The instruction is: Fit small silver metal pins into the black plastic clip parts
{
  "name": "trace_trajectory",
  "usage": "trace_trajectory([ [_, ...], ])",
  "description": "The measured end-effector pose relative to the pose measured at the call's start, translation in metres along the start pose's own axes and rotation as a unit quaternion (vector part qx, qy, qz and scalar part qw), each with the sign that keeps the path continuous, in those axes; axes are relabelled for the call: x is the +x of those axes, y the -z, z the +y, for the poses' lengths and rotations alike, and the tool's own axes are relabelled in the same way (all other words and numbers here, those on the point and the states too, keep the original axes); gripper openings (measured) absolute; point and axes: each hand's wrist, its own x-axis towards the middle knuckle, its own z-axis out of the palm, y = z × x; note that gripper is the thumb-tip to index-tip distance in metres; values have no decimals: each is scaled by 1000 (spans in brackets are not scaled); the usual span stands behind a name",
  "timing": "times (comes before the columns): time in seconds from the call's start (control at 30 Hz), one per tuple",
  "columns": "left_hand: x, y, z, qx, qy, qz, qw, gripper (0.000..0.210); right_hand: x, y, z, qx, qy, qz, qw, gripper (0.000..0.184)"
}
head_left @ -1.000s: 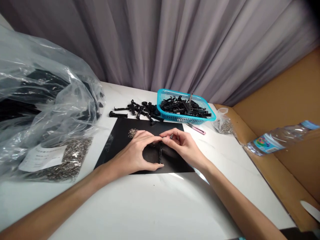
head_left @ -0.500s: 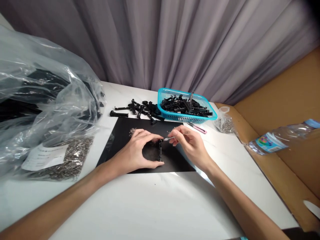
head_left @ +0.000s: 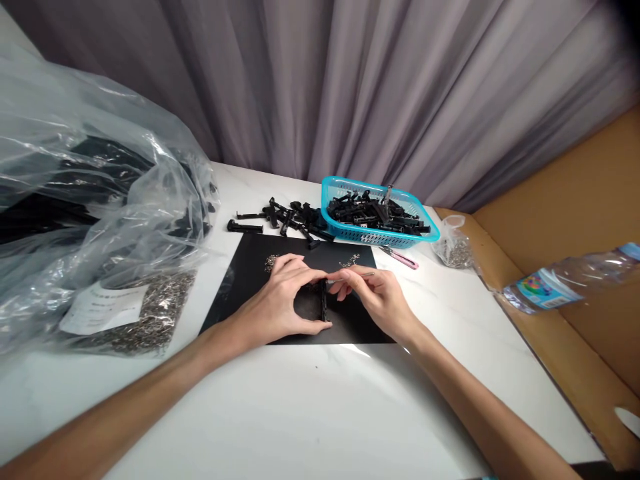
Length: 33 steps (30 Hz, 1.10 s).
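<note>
My left hand (head_left: 280, 297) grips a narrow black plastic part (head_left: 324, 303) by its two ends, thumb at the near end and fingers at the far end. Pinched in my right hand (head_left: 377, 293) is a thin metal tool, perhaps tweezers (head_left: 369, 274), mostly hidden by the fingers. My right fingertips meet the far end of the part, close to my left fingertips. Both hands are above a black mat (head_left: 350, 335). Small metal pieces lie on it in a left pile (head_left: 271, 263) and a right pile (head_left: 351, 260).
Behind the mat are loose black parts (head_left: 287, 217) and a blue basket (head_left: 383, 237) full of them. Pink-handled cutters (head_left: 403, 259) and a small bag of metal pieces (head_left: 455, 252) lie right. A water bottle (head_left: 550, 287) is farther right; large plastic bags (head_left: 125, 200) fill the left.
My right hand has come closer to the black part, its fingertips now at the far end. Less of the metal tool shows. The whole view has shifted slightly.
</note>
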Motion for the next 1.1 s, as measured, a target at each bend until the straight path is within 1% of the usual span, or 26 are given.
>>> trace_trajectory([
  [0.13, -1, -2, 0, -4, -4, 13, 1000, 63, -1, -2, 3, -3, 0, 4, 1000, 35],
  [0.23, 1, -2, 1, -3, 12, 11, 1000, 62, -1, -3, 4, -5, 1, 2, 1000, 35],
  [0.33, 4, -2, 2, -4, 31, 4, 1000, 64, 0, -1, 0, 2, -10, 18, 1000, 38],
  [0.4, 6, -1, 2, -4, 35, -4, 999, 66, 1, 3, -4, -4, -3, 61, 998, 45],
  [0.47, 8, 0, 2, -5, 39, -9, 999, 67, 3, 7, -9, -46, 32, 122, 991, 53],
  [0.5, 9, 1, 3, -6, 42, -9, 999, 68, 3, 10, -10, -72, 51, 146, 985, 55],
  [0.53, 10, 2, 3, -7, 43, -7, 999, 68, 3, 11, -11, -95, 65, 158, 981, 55],
  [0.57, 11, 3, 4, -7, 42, -5, 999, 68, 3, 12, -12, -111, 70, 154, 979, 53],
  [0.63, 11, 4, 4, -2, 32, -1, 999, 67, 1, 9, -11, -126, 56, 110, 984, 47],
  [0.7, 11, 6, 5, 10, 24, 7, 1000, 64, -2, 2, -9, -137, 23, 49, 989, 41],
  [0.77, 10, 7, 6, 22, 24, 15, 999, 60, -6, -9, -7, -147, -16, 5, 989, 32],
  [0.8, 10, 7, 6, 26, 26, 17, 999, 58, -8, -15, -6, -152, -37, 0, 988, 30],
  [0.83, 10, 8, 7, 28, 29, 17, 999, 56, -9, -21, -5, -158, -52, 1, 986, 32],
  [0.9, 10, 9, 7, 29, 35, 12, 999, 59, -10, -29, -3, -170, -60, 3, 984, 32],
  [0.93, 10, 11, 6, 31, 41, 10, 999, 65, -8, -31, -3, -182, -54, 7, 982, 30],
  [1.0, 10, 15, -2, 34, 52, 10, 998, 88, 0, -29, -4, -216, -33, 24, 976, 29],
  [1.03, 10, 19, -9, 51, 62, 19, 997, 89, 7, -24, -5, -236, -17, 36, 971, 30],
  [1.07, 10, 23, -17, 73, 73, 34, 994, 81, 15, -18, -6, -257, 1, 50, 965, 32],
  [1.1, 10, 27, -26, 100, 87, 52, 990, 68, 25, -10, -7, -287, 21, 70, 955, 34],
])
